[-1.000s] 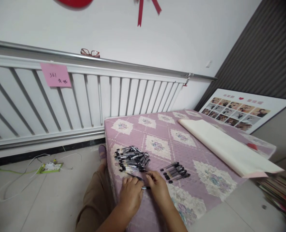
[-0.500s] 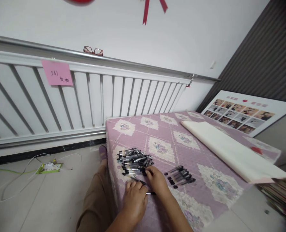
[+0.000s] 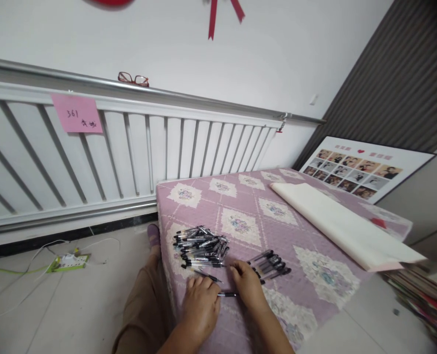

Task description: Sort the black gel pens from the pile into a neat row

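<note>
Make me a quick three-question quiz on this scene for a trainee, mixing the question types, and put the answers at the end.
1. True or false: a single pen sticks out from the left hand.
2. Multiple choice: which hand is nearer the smaller group of pens?
A) the left hand
B) the right hand
3. Fill the gap: the pink note on the radiator bears the number ___.

Key: 1 true; 2 B; 3 361.
</note>
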